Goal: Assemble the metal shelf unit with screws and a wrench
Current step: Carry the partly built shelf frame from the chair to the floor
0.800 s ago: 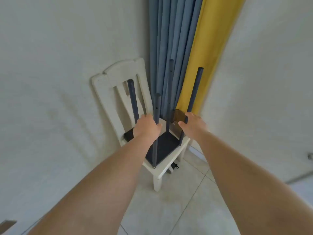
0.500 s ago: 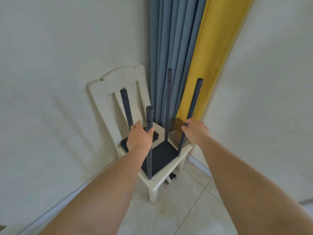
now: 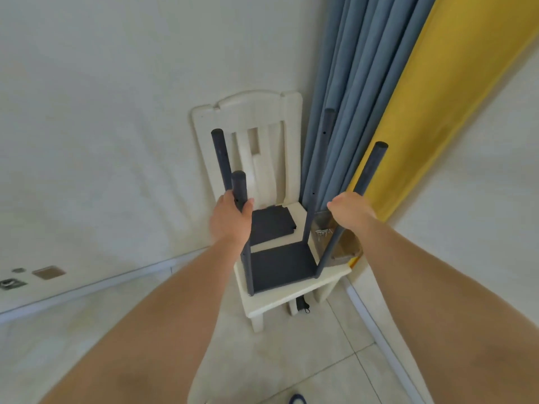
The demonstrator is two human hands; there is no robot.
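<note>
On a white wooden chair (image 3: 294,298), our left hand (image 3: 230,220) and right hand (image 3: 348,212) clamped fingers on the dark metal shelf frame's (image 3: 281,269) posts; fitting the loose dark panel (image 3: 271,225) likely came next.

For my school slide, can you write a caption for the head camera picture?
Left hand and right hand grip two dark posts of a shelf frame standing on a white chair.

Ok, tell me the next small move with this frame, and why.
Probably lift the frame straight up off the chair. The left hand and right hand each grip a post, and a loose shelf panel lies behind it on the seat.
</note>
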